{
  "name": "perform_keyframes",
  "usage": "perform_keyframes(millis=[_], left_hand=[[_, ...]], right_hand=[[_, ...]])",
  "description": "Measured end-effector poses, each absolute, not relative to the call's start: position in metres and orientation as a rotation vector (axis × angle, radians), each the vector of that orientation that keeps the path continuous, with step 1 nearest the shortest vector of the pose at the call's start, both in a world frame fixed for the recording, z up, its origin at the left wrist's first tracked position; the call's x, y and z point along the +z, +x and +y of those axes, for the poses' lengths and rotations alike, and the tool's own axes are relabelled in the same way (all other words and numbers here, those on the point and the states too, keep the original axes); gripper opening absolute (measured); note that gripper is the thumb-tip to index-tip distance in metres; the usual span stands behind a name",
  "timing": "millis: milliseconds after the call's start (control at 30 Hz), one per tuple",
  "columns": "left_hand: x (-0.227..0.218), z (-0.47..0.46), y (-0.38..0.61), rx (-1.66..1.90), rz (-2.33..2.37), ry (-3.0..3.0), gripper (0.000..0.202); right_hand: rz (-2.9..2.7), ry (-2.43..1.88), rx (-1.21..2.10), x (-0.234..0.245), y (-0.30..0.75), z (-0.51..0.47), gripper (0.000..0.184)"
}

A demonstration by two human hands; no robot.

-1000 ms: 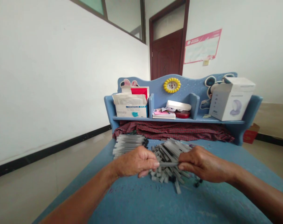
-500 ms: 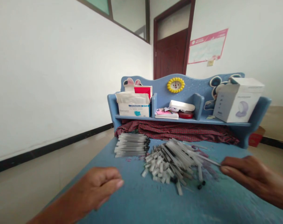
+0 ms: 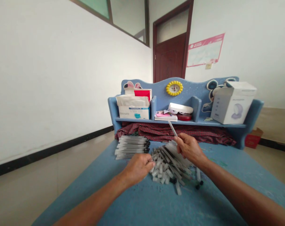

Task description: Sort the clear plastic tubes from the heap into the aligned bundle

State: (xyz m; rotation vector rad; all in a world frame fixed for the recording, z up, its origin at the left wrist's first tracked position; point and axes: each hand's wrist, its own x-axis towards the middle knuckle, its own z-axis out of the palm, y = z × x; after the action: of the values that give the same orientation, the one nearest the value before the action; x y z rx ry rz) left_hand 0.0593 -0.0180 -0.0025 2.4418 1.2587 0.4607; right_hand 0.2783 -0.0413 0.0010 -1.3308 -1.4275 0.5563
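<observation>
Inward shift of the right hand [image 3: 188,147] since the earlier frame, from the far right to above the heap of clear plastic tubes [image 3: 168,166]; left hand [image 3: 137,168] likewise advanced, from the near edge of the table to the heap's 9 o'clock side.

Right hand closed narrowly around one clear plastic tube [image 3: 172,128], tube tilted up toward 11 o'clock, upper end well above the heap. Left hand curled, fingertips [image 3: 152,164] at the heap's edge; anything held in it impossible to make out.

Heap loose and crisscrossed, on a blue table [image 3: 156,204]. Just beside it at 10 o'clock, a neat bundle of parallel tubes [image 3: 131,147], black tips at the right end. Near it at 4 o'clock, a few black caps [image 3: 198,185] and a stray tube [image 3: 198,174].

Beyond, at 12 o'clock: a red plaid cloth [image 3: 142,132] along the table's far end, then a blue shelf [image 3: 194,89] with a box of face masks [image 3: 133,110], a yellow flower-shaped clock [image 3: 174,88] and a white carton [image 3: 232,103].
</observation>
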Motion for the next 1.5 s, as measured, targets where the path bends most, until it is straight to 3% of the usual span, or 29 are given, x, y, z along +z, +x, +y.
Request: perform_keyframes(millis=[300, 567, 833, 1100, 1500], left_hand=[[-0.015, -0.015, 0.06, 0.562, 1.244, 2.396, 0.024], [-0.027, -0.015, 0.059, 0.586, 1.241, 2.391, 0.025], [-0.023, -0.014, 0.051, 0.531, 1.362, 2.439, 0.021], [-0.022, -0.021, 0.054, 0.51, 1.518, 2.442, 0.013], [-0.029, -0.026, 0.052, 0.616, 1.407, 2.344, 0.011]], right_hand=[[-1.281, -1.192, 0.573, -0.004, 0.27, -0.022, 0.032], [-1.408, -1.29, 0.369, -0.017, 0.27, -0.013, 0.03], [-1.932, -2.032, -0.273, 0.019, 0.262, -0.048, 0.036], [-2.1, -2.283, -0.316, 0.021, 0.249, -0.069, 0.041], [-2.075, -2.208, -0.345, 0.016, 0.26, -0.074, 0.039]])
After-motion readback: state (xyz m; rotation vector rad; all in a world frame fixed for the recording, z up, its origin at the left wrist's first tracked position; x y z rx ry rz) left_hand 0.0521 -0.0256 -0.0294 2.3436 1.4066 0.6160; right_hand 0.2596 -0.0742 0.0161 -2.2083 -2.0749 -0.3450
